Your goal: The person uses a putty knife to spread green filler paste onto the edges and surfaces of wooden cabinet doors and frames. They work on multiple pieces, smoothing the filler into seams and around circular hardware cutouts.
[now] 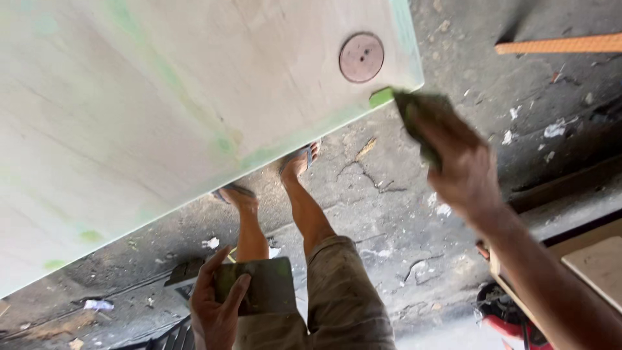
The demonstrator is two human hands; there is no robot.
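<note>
A large pale board [162,97] with green smears fills the upper left; a round brownish disc [361,57] sits near its corner. My right hand [463,168] grips a dark green-stained scraper [418,120], whose tip touches the board's corner edge where a strip of green paste shows. My left hand [217,304] is low in the view and holds a flat rectangular plate [262,285] smeared with dark green paste. My legs and sandalled feet [295,162] stand on the floor below the board.
The concrete floor [389,214] is cracked and littered with scraps. An orange strip [564,44] lies at the top right. Wooden boards [599,262] and a red tool [512,314] sit at the lower right.
</note>
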